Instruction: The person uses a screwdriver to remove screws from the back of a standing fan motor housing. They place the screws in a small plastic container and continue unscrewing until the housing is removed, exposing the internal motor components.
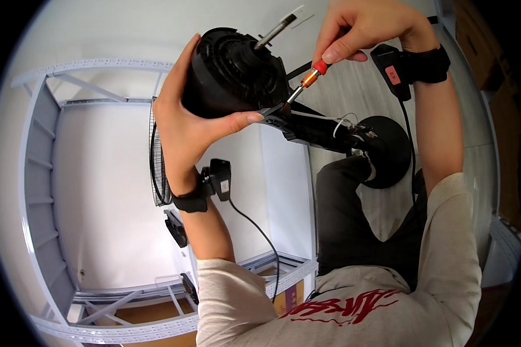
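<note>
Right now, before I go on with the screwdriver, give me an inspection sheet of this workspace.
Surface: white panel lies inside a grey metal rack frame.
Job's things: black fan motor housing with its metal shaft sticking up; orange-collared screwdriver, tip at the black fan neck.
Clutter: wire fan guard beside the left wrist; round black fan base on the floor.
Hands: left hand cups the housing; right hand pinches the screwdriver with its fingers.
Cables: black lead hangs from the left wrist device; white wires loose at the neck.
Surroundings: pale floor; nothing else seen.
</note>
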Tool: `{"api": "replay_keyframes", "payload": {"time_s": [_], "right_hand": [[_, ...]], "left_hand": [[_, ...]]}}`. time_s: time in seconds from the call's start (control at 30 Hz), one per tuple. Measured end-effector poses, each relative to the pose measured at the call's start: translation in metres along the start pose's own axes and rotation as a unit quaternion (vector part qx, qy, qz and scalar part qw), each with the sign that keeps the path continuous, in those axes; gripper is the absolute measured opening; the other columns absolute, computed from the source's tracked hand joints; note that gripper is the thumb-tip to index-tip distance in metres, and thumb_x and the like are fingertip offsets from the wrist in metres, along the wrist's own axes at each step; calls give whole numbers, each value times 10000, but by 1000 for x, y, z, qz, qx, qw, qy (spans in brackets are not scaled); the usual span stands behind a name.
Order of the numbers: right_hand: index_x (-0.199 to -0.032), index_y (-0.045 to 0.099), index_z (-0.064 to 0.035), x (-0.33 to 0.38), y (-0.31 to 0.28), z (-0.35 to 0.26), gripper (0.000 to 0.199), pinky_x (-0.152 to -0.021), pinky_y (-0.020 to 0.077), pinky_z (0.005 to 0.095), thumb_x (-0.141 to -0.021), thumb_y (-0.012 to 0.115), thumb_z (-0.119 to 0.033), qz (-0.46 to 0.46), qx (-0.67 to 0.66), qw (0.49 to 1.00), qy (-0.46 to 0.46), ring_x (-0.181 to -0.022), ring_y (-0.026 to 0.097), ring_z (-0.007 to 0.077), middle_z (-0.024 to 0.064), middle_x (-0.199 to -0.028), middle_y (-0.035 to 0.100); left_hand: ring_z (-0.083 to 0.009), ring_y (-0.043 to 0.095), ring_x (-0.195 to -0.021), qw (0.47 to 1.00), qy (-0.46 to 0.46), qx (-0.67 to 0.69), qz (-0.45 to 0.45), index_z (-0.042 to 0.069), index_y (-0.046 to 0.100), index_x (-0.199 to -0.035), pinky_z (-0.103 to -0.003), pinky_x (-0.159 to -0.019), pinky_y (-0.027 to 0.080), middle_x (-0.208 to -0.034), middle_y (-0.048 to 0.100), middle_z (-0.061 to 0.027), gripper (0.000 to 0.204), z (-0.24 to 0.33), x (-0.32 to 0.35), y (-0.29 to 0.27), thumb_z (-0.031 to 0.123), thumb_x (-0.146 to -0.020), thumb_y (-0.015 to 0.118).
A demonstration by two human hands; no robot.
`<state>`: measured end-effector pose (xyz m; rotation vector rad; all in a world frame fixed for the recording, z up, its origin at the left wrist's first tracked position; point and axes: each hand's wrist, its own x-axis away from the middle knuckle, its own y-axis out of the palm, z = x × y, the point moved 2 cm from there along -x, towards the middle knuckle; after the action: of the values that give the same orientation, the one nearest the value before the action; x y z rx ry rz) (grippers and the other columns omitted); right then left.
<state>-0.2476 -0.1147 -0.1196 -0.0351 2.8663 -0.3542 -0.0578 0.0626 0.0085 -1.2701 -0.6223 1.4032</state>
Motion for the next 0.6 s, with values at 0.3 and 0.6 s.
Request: {"api": "replay_keyframes", "payload": {"time_s": [0.3,0.6], "right_hand": [[-1107,753,-71,50,56,-2,266,-519,425,235,-916,700,-248,230,110,966,39,-539,519,75,15,-660,617],[-1151,718,-61,42,176,15,262,-598,497,265,-899,700,-128,558,129,819,-33,-656,635,164,133,-930,739]], "left_hand": [[-248,689,-1038,999,46,-15,9,-22,514,-1385,-352,-950,523,-1138,700,-153,1070,-5,2,-4,309,-482,985],[-230,691,-999,999,44,0,16,-41,523,-1368,-338,-936,520,-1092,710,-153,1025,-6,1,-3,288,-509,975]]}}
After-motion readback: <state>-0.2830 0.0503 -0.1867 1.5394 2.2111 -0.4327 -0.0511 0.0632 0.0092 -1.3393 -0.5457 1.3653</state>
